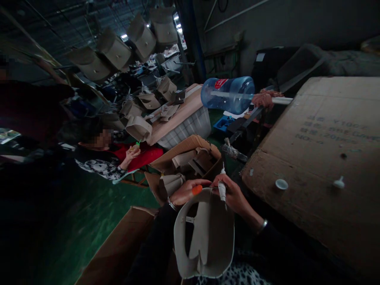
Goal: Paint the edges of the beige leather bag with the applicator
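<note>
A grey shoe upper [208, 241] lies on my lap, opening toward me. My left hand [185, 192] grips its top edge, fingers closed, with an orange cap or tip [197, 190] at the fingertips. My right hand [234, 196] is closed around a small white glue bottle [221, 186], nozzle pointing up, held right over the upper's top edge. Both wrists carry metal bangles.
An open carton [190, 158] of grey uppers stands just beyond my hands. A cardboard-covered table [323, 150] at right bears a white cap [281, 184] and a small white nozzle [339, 183]. A seated person [118, 158] works at left. A blue water jug [228, 94] lies farther back. More uppers hang overhead.
</note>
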A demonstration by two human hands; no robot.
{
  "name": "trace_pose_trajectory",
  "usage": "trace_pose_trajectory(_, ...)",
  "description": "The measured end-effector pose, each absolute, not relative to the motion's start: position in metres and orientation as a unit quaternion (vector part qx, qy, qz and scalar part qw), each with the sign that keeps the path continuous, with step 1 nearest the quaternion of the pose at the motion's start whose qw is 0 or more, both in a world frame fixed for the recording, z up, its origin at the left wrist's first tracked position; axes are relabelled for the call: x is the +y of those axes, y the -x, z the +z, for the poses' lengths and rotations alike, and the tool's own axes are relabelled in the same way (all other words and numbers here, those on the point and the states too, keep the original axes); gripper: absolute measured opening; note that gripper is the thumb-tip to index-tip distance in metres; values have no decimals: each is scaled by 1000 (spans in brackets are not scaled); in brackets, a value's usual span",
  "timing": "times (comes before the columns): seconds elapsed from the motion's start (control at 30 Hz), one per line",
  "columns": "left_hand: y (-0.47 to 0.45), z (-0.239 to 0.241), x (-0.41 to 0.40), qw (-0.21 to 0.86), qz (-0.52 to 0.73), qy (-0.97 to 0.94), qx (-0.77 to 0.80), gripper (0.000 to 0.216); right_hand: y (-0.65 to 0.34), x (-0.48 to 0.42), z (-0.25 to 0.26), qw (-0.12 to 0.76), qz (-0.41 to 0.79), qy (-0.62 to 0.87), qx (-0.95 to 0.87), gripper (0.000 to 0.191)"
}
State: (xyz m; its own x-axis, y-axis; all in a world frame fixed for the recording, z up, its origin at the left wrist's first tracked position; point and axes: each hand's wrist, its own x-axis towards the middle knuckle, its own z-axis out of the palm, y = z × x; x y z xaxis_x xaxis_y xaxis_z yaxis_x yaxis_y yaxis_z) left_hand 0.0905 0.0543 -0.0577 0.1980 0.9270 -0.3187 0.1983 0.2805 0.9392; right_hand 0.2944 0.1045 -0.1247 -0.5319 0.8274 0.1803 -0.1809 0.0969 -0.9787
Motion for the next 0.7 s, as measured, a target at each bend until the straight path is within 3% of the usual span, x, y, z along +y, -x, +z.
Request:
trace_pose_trajectory(0.17,-105,-54,53,607,265,-495,562,49,-296,109,-130,442,612,285,-591,20)
trace_pose_trajectory(0.5,-139,-87,43,399,345,-439,727,31,-282,105,-132,449,637,279,-561,18)
trace_pose_trajectory(0.7,-136,-83,46,394,349,-449,723,20,-283,108,-136,452,644,278,-552,25)
